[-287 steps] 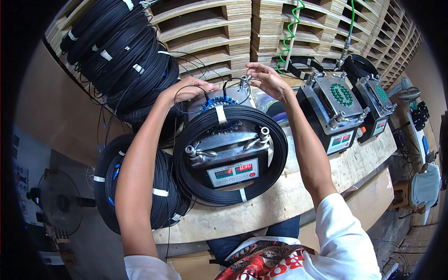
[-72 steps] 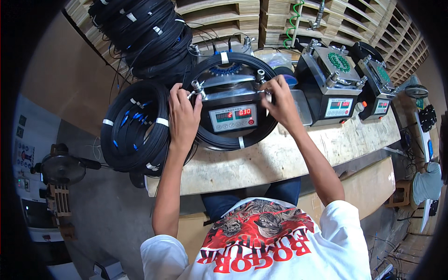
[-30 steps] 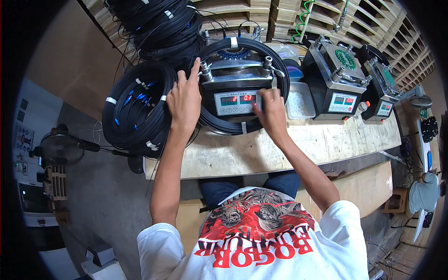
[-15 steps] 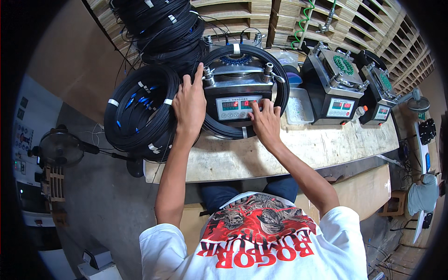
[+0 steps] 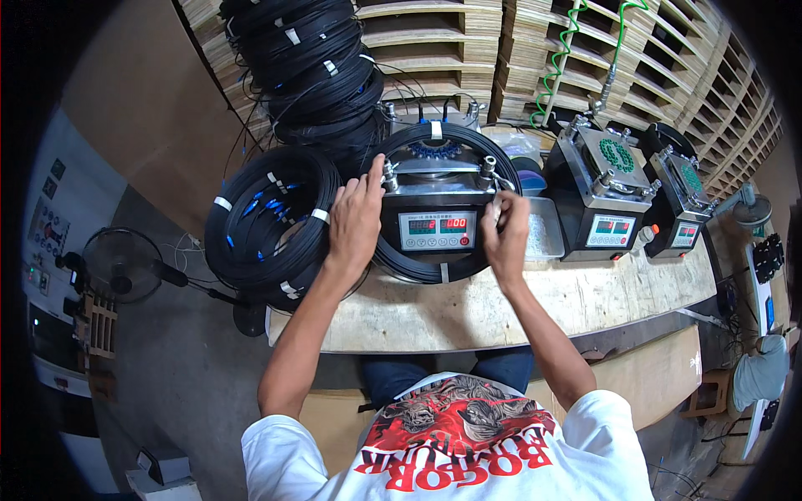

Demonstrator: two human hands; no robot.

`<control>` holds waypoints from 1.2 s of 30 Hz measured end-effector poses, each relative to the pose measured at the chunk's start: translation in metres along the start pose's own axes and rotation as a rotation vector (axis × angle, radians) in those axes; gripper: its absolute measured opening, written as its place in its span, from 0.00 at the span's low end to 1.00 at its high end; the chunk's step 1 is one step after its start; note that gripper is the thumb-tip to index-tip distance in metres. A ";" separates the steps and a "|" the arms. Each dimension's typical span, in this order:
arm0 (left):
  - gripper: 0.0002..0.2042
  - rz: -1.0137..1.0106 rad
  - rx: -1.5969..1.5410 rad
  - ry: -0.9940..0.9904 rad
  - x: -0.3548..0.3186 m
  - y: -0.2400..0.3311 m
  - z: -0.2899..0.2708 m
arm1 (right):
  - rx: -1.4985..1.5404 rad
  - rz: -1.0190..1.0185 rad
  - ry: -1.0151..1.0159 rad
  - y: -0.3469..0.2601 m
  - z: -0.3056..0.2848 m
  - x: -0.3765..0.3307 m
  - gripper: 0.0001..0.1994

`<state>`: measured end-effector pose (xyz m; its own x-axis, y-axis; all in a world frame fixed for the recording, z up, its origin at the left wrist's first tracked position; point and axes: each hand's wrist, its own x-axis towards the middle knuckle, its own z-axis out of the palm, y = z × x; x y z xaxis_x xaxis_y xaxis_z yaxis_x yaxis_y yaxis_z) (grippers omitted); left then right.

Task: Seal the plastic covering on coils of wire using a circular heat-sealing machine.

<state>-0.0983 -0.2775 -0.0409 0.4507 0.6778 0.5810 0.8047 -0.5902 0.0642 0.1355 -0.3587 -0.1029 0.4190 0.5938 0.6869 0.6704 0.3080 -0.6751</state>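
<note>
A black bench machine [image 5: 418, 202] with a metal top stands in front of me, its red digital displays lit above a row of buttons. Around its front hangs a ring of black cable [image 5: 409, 269], bound with white tape. My left hand [image 5: 354, 219] lies along the ring's left side, open, fingers stretched up to the left clamp post [image 5: 389, 175]. By the machine's right edge, just below the right clamp lever [image 5: 506, 183], my right hand [image 5: 510, 238] has its fingers curled together. Something pale shows at those fingertips, too small to name.
Coiled black cables with blue connectors [image 5: 269, 204] lie at the left, before a tall stack of coils [image 5: 313, 79]. To the right are a clear tray [image 5: 545, 232] and two similar machines [image 5: 600, 192]. Wooden pallets [image 5: 426, 37] rise behind the table [image 5: 401, 321]. A fan [image 5: 121, 263] stands left.
My right hand has left the button panel and moved right to the machine's edge, its fingers curling together. My left hand stays by the clamp post. The whole view has shifted slightly.
</note>
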 end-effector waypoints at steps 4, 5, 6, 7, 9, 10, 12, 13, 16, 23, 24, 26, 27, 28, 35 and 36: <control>0.23 -0.048 -0.050 0.021 0.003 -0.004 0.001 | -0.039 0.129 -0.120 -0.002 -0.024 0.045 0.11; 0.23 -0.048 -0.050 0.023 0.004 -0.006 0.002 | -0.038 0.127 -0.119 0.002 -0.025 0.048 0.11; 0.23 -0.049 -0.051 0.022 0.004 -0.006 0.001 | 0.003 0.091 -0.158 0.003 -0.025 0.050 0.10; 0.23 -0.050 -0.052 0.021 0.004 -0.007 0.000 | 0.045 0.055 -0.198 0.003 -0.025 0.052 0.09; 0.23 -0.046 -0.034 0.003 0.004 -0.007 0.001 | 0.054 0.130 -0.205 0.005 -0.027 0.051 0.07; 0.24 -0.040 -0.017 -0.017 0.006 -0.006 0.002 | 0.069 0.127 -0.193 0.012 -0.027 0.051 0.06; 0.24 -0.032 -0.011 -0.022 0.006 -0.004 -0.001 | 0.068 0.171 -0.205 0.011 -0.030 0.053 0.06; 0.24 -0.027 -0.003 -0.031 0.007 -0.004 -0.004 | 0.068 0.171 -0.203 0.014 -0.029 0.053 0.06; 0.26 -0.045 0.024 -0.085 0.011 -0.003 -0.018 | 0.133 0.139 -0.208 0.022 -0.031 0.058 0.07; 0.16 -0.375 -0.235 0.111 0.038 -0.027 -0.031 | 0.307 0.277 -0.198 0.041 -0.034 0.102 0.12; 0.15 -0.356 -0.284 0.190 0.047 -0.040 -0.024 | 0.303 0.283 -0.200 0.049 -0.028 0.115 0.13; 0.16 -0.400 -0.518 0.170 0.078 -0.053 -0.016 | 0.310 0.332 -0.210 0.066 -0.010 0.141 0.14; 0.16 -0.416 -0.593 0.149 0.095 -0.062 -0.006 | 0.321 0.376 -0.220 0.075 0.002 0.154 0.14; 0.15 -0.519 -0.810 0.093 0.114 -0.068 0.006 | 0.332 0.383 -0.253 0.092 0.012 0.171 0.16; 0.18 -0.921 -1.223 -0.298 0.176 -0.130 0.092 | 0.144 0.341 -0.360 0.115 0.087 0.226 0.16; 0.18 -1.004 -1.262 -0.354 0.181 -0.133 0.107 | 0.164 0.442 -0.401 0.121 0.092 0.229 0.16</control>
<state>-0.0822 -0.0294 -0.0311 0.1794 0.9406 -0.2882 0.0882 0.2764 0.9570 0.2557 -0.1171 -0.0524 0.3515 0.9146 0.1998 0.3698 0.0604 -0.9271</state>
